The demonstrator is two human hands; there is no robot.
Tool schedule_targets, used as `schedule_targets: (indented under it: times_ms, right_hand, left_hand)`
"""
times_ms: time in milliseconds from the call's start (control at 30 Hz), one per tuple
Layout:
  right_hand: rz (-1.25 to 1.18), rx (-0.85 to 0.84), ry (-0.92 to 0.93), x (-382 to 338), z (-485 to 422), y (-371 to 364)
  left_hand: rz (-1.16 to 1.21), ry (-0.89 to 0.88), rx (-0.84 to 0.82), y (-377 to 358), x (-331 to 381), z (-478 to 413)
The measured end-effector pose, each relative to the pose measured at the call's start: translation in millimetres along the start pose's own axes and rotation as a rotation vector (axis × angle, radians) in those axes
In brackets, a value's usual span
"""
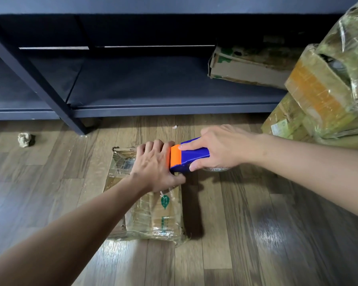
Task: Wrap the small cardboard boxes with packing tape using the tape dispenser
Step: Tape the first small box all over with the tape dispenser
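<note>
1. Two hands meet at the far right corner of a flat cardboard box (153, 209) lying on the wooden floor (256, 234); its long axis runs away from the person, toward the dark shelf unit (153, 96).
2. The left hand (153, 168) lies palm down on the far part of the box, fingers spread over its far edge and thumb tucked toward the dispenser, pinning the box without closing around it.
3. The right hand (221, 147) is clamped on the blue tape dispenser (189, 157): index finger stretched along its top, the other fingers wrapped under the body. The roll barely shows beneath the hand.
4. The dispenser's orange blade end (175, 158) points left and touches, or nearly touches, the left hand's knuckles at the box's right edge.
5. The box stretches toward the person from the fingers, so a pull along the right edge looks like the natural stroke; whether tape is already stuck down I cannot tell.
6. More taped boxes (329, 89) sit stacked well apart, far right.
</note>
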State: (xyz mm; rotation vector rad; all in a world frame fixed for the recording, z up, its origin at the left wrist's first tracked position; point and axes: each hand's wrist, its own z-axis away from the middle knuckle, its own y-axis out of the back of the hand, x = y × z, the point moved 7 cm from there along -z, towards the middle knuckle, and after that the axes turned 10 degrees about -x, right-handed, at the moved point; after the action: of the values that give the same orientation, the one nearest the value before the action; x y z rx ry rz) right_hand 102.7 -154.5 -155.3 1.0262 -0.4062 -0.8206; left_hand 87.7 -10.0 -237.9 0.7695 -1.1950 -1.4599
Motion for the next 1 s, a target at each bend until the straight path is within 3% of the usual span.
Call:
schedule_targets:
  times_ms: [300,467,667,833,1000]
  right_hand:
    - [-0.084,-0.024,-0.016,24,9,-31]
    - [-0.051,-0.03,-0.049,20,-10,-36]
    - [-0.134,-0.021,-0.026,11,-18,-45]
    - [-0.22,0.084,-0.011,15,-13,-18]
    - [-0.181,0.147,-0.01,16,1,32]
  left_hand:
    - [-0.052,0.004,-0.02,1,-35,16]
    - [0.036,0.116,-0.168,-2,-31,8]
    - [0.172,0.076,-0.147,9,-40,11]
    - [0.479,-0.012,-0.024,33,-53,12]
    - [1.216,-0.261,0.021,43,-46,17]
